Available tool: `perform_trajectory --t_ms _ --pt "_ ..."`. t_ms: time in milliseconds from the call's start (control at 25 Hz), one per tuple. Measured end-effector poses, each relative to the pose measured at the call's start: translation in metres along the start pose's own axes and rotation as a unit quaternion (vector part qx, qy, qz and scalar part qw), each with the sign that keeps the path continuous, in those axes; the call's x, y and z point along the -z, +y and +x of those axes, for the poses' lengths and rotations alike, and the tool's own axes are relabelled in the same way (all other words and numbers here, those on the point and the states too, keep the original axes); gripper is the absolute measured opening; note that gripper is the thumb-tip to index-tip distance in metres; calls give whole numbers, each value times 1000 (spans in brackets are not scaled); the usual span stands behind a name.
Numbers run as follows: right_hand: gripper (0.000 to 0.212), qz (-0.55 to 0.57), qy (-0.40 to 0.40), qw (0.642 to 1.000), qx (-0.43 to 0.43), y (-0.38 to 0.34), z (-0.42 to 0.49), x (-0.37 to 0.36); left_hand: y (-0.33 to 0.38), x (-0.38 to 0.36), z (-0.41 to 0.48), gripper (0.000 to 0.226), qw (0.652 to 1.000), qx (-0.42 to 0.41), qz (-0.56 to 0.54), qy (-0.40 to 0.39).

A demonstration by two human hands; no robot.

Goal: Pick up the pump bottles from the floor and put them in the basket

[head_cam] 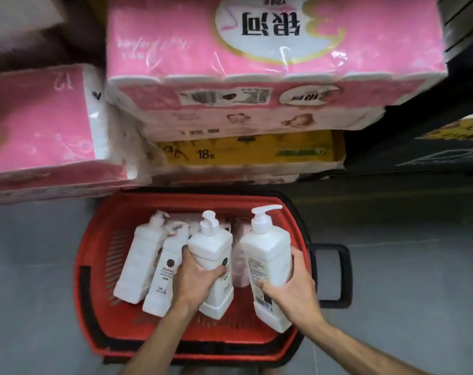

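The left hand [200, 280] is curling its fingers round the waist of the middle pump bottle [212, 247], lower centre of the frame. The right hand [295, 290] is clasping the rightmost pump bottle [268, 253] likewise, both over the red shopping basket [100, 228]. Two more bottles [139, 263] are lying inside it, left. They look to be stiff, smooth plastic, likely heavy if full, so a mid-body grip seems safer than the pump head.

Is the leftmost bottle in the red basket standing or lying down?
Lying down: the leftmost bottle rests lengthwise on the floor of the basket, pump toward the far wall.
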State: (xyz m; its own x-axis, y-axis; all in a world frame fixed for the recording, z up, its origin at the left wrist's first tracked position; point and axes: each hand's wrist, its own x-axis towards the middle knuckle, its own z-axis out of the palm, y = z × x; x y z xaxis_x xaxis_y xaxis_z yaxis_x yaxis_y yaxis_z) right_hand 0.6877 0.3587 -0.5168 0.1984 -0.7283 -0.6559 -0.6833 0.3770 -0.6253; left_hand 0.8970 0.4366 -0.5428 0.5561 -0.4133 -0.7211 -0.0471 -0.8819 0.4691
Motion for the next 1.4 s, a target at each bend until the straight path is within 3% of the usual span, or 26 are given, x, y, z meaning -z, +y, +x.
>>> perform_trajectory --t_ms 160,320,480,720,920,1040,1280,1400 --pt "90 38 6 998 -51 31 15 -26 -15 -19 25 73 999 1 35 -30" --pt "89 64 19 994 -88 52 35 -48 -25 -34 48 82 998 16 48 -21" --pt "87 67 20 992 -103 57 47 -61 -32 -45 56 58 999 19 42 2" --pt "82 44 18 991 -123 64 50 -67 -41 -57 57 88 997 57 56 11" --pt "78 15 -15 993 -112 58 55 -65 -42 -62 51 75 992 75 95 -34" --pt "77 7 -30 993 -114 52 51 -59 -40 -60 41 50 995 40 83 -32" --pt "58 -56 -110 988 -93 33 16 -36 -15 -43 13 46 983 -56 164 -64" --pt "54 -153 -158 975 -13 9 -7 -14 6 -27 -8 46 964 -103 238 -62"
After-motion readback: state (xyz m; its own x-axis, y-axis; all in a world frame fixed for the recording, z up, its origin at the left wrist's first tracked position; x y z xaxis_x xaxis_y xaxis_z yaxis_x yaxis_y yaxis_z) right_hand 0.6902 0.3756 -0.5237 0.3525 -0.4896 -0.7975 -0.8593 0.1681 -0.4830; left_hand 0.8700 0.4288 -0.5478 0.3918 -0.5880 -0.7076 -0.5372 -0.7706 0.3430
